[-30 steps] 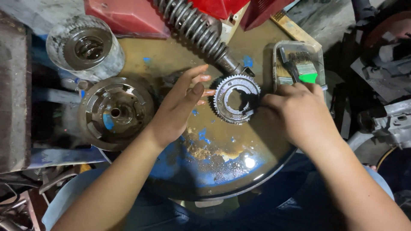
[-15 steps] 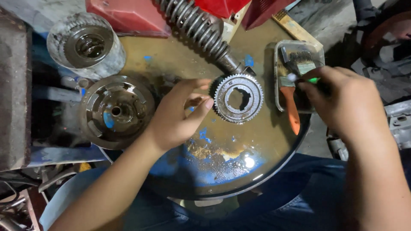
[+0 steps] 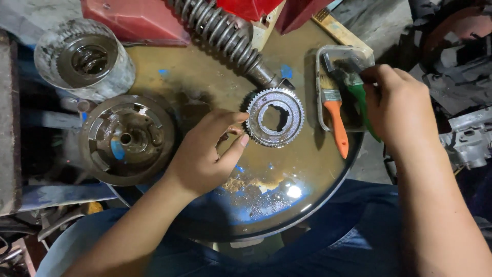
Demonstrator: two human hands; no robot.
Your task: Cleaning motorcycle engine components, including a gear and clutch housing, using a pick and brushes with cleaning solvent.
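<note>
A toothed metal gear ring [image 3: 275,118] lies flat on the round, oily drum top [image 3: 205,77]. My left hand [image 3: 207,154] rests beside it, fingertips touching its left edge. My right hand [image 3: 397,105] is at the right, closed on a green-handled brush [image 3: 363,102] whose bristles dip into a small clear tray [image 3: 359,54]. An orange-handled brush [image 3: 337,120] lies in the same tray, its handle sticking out toward me.
A coil spring shock absorber [image 3: 220,33] runs diagonally from the top to the gear. A round metal hub [image 3: 128,138] and a cylindrical housing [image 3: 84,59] sit at the left. Red parts [image 3: 138,20] line the far edge. Engine parts [image 3: 461,77] crowd the right.
My right hand left the gear, moved right to the tray and took hold of the green brush. My left hand stayed at the gear's left edge.
</note>
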